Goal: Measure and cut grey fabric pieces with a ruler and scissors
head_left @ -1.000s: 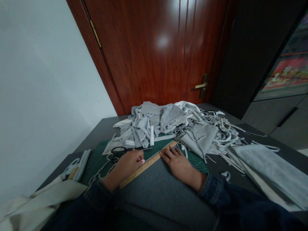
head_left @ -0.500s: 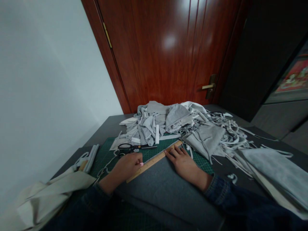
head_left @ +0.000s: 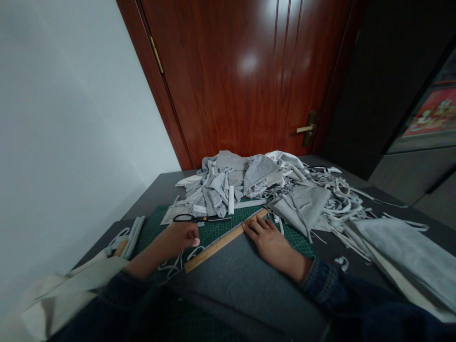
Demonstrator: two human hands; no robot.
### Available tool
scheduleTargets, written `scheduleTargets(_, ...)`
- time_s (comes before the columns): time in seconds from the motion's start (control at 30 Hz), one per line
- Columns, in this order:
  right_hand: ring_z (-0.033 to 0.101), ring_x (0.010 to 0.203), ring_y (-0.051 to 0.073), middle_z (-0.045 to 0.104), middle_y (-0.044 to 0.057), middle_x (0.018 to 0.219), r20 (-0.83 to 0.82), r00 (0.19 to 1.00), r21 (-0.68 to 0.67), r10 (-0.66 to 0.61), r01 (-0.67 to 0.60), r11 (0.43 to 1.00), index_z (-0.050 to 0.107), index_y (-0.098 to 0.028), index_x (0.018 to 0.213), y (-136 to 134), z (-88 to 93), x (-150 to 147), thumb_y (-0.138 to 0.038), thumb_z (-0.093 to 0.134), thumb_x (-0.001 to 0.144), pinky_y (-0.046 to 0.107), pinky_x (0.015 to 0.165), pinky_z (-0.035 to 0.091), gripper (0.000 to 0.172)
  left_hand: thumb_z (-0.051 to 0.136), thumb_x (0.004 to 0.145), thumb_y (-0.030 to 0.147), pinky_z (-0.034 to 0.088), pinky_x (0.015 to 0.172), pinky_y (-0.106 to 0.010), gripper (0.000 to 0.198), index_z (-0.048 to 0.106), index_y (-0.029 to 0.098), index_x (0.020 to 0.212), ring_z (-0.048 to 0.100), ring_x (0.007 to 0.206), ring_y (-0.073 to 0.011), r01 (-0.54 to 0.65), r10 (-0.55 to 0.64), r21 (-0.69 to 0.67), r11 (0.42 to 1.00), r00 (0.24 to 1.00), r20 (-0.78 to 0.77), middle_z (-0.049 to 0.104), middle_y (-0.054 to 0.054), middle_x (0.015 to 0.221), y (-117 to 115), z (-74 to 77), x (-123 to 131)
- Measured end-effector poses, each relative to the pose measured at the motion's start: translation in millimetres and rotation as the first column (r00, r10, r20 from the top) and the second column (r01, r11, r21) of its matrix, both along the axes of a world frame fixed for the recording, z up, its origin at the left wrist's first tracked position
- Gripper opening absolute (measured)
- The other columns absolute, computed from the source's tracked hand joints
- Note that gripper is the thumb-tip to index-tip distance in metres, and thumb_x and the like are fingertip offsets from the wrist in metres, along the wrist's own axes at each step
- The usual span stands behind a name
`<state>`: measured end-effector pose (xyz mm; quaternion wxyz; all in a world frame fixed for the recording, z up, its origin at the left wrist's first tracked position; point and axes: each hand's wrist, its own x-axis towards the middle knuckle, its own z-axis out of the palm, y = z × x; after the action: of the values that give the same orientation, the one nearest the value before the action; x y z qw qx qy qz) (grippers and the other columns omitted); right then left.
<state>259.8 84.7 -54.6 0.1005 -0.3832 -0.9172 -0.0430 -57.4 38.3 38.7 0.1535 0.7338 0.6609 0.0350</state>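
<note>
Since the preceding frame, the left hand (head_left: pixel 178 240) has shifted toward the left of the frame and away from the ruler (head_left: pixel 213 248); the white cord (head_left: pixel 178 267) below it is now more exposed. The right hand (head_left: pixel 272 242) and the ruler keep their positions relative to each other.

Left hand: the fingertips pinch a small pink piece (head_left: pixel 195 242), which looks like tailor's chalk. The pinch leaves its tip exposed, presumably so that the edge can be applied with control. The piece is apart from the ruler, just beyond its upper-left side.

Right hand: the fingers are spread and laid flat across the upper-right part of the ruler, at the centre of the frame. This placement probably serves as a clamp, preventing the ruler from slipping on the dark grey cloth (head_left: pixel 235 278). The ruler lies diagonally along the upper-left margin of the cloth, likely to provide a straight reference there.

The cloth occupies the lower centre, over the green cutting mat (head_left: pixel 153 229), which would protect the table (head_left: pixel 151 192) from blades. Scissors (head_left: pixel 213 219) rest on the mat above the left hand, within easy reach. The scrap pile (head_left: pixel 230 173) sits farther up the frame, apparently leaving the near area available for work.
</note>
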Motion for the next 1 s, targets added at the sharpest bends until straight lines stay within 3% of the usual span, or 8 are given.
scheduleTargets(0.13,0.049,0.142,0.037,0.057,0.017,0.148,-0.001,1.0,-0.006,-0.006,0.006,1.0,0.049,-0.02,0.156,-0.4,1.4,-0.2,-0.009,0.04,0.1,0.056,0.114,0.042,0.058,0.056,0.087,0.019,0.047,0.075,-0.027,0.018,0.074,0.019,0.089,0.07,0.086,-0.0206,-0.022,0.02,0.074,0.997,1.0,0.022,0.078,-0.002,0.087,24.4,-6.6,1.0)
scheduleTargets(0.23,0.047,0.143,0.039,0.057,0.017,0.147,-0.011,1.0,-0.014,-0.003,0.003,1.0,0.049,-0.019,0.156,-1.7,4.6,-0.4,-0.01,0.039,0.101,0.058,0.114,0.041,0.057,0.056,0.088,0.017,0.049,0.09,-0.031,0.021,0.076,0.022,0.091,0.07,0.099,-0.0236,0.011,-0.012,0.128,0.992,1.0,0.006,0.08,-0.005,0.101,27.1,-14.2,11.1)
scheduleTargets(0.33,0.045,0.145,0.039,0.057,0.018,0.147,-0.019,1.0,-0.026,0.004,-0.004,1.0,0.048,-0.019,0.156,-1.9,6.8,-1.0,-0.011,0.04,0.101,0.059,0.115,0.041,0.056,0.053,0.093,0.021,0.042,0.109,-0.043,0.027,0.075,0.021,0.11,0.061,0.122,-0.0301,0.02,-0.014,0.233,0.972,1.0,-0.028,0.072,-0.013,0.125,10.6,-17.9,27.0)
scheduleTargets(0.5,0.045,0.145,0.037,0.055,0.019,0.149,-0.033,0.999,-0.036,0.011,-0.012,0.999,0.047,-0.019,0.157,1.0,6.1,-1.9,-0.013,0.043,0.101,0.061,0.115,0.041,0.057,0.055,0.095,0.023,0.045,0.112,-0.037,0.026,0.074,0.027,0.112,0.064,0.119,-0.0234,0.215,-0.218,0.163,0.963,0.976,-0.002,0.073,-0.005,0.118,-28.6,-31.8,50.6)
scheduleTargets(0.63,0.043,0.147,0.036,0.053,0.019,0.152,-0.047,0.999,-0.043,0.014,-0.016,0.999,0.044,-0.02,0.159,2.2,4.0,-0.1,-0.013,0.043,0.101,0.062,0.117,0.04,0.059,0.056,0.094,0.021,0.039,0.12,-0.042,0.033,0.07,0.027,0.123,0.055,0.139,-0.0276,0.09,-0.082,0.169,0.982,0.995,-0.058,0.07,-0.008,0.131,-38.8,-45.7,55.3)
scheduleTargets(0.73,0.043,0.148,0.034,0.052,0.019,0.154,-0.092,0.996,-0.035,-0.012,0.009,0.999,0.04,-0.017,0.16,1.6,0.8,1.0,-0.01,0.04,0.099,0.057,0.119,0.039,0.061,0.053,0.098,0.023,0.038,0.122,-0.044,0.029,0.069,0.022,0.121,0.048,0.147,-0.0295,0.019,0.006,0.166,0.986,0.989,-0.147,0.064,-0.013,0.141,-39.1,-46.4,56.1)
scheduleTargets(0.87,0.047,0.144,0.033,0.05,0.024,0.154,-0.136,0.984,0.03,-0.118,0.123,0.992,0.045,-0.001,0.153,-0.1,-4.3,-0.4,-0.007,0.042,0.097,0.047,0.121,0.039,0.056,0.053,0.098,0.025,0.044,0.115,-0.044,0.021,0.069,0.019,0.109,0.057,0.137,-0.0308,-0.028,0.069,0.159,0.987,0.964,-0.258,0.061,-0.018,0.145,-40.8,-39.8,62.1)
scheduleTargets(1.0,0.049,0.141,0.035,0.055,0.027,0.147,-0.12,0.982,0.078,-0.144,0.154,0.985,0.053,0.003,0.143,-1.5,-6.9,-1.8,-0.011,0.045,0.099,0.047,0.121,0.039,0.047,0.056,0.094,0.022,0.049,0.107,-0.042,0.018,0.069,0.017,0.106,0.065,0.125,-0.0319,-0.027,0.081,0.171,0.985,0.945,-0.316,0.063,-0.021,0.141,-40.3,-36.9,67.9)
